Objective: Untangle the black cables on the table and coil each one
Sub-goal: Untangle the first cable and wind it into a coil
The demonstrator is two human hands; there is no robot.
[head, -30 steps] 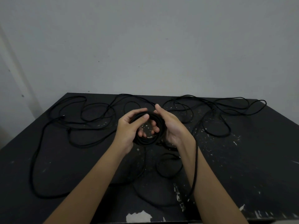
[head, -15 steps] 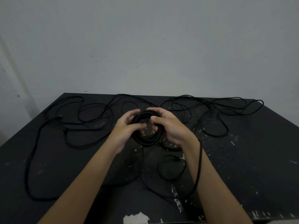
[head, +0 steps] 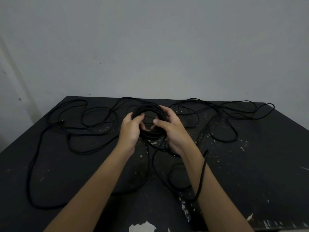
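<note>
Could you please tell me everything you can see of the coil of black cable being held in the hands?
The coil is a round bundle of several turns of thin matte black cable with an open centre. It is held over the dark table, the left hand gripping its left side, the right hand its right. Loose strands trail from its lower edge toward the table.

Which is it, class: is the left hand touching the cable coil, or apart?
Touching. The head view shows the left hand gripping the cable coil, fingers curled over its rim.
</note>
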